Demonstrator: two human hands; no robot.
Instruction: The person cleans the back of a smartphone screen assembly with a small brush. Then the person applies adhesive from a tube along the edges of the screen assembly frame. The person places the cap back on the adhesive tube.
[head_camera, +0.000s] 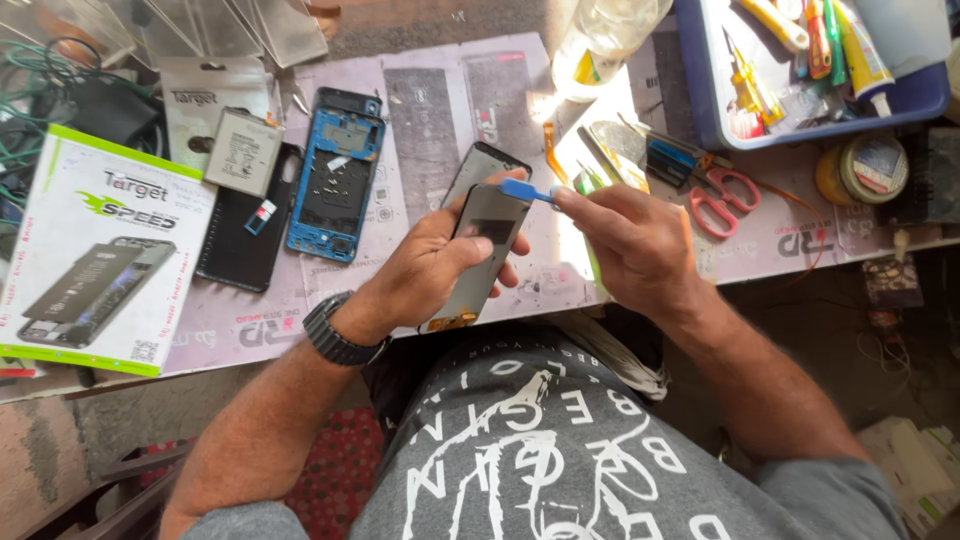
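At frame centre the left hand (425, 270) cradles a phone screen panel (480, 255), fingers wrapped around its long edges and thumb lying across the face, holding it tilted just above the near edge of the worktop (420, 120). The right hand (635, 245) pinches a small blue pry tool (525, 189) between thumb and forefinger; its tip meets the panel's upper corner. A second dark panel (478, 165) lies directly behind the held one. To the left of centre sit a blue phone frame (335, 185), a black back cover (245, 225) and a grey battery (242, 152); a white and green box (95, 250) occupies the left edge. Red-handled scissors (722, 198) lie right of centre, and a blue tray (700, 100) of tools fills the upper right. Assessment: the panel looks thin, light and stiff, with a smooth face likely to slip and glass likely to crack under bending or point pressure. Support along the long edges, as now, appears soundest; the flex tail at the lower end should be left untouched.
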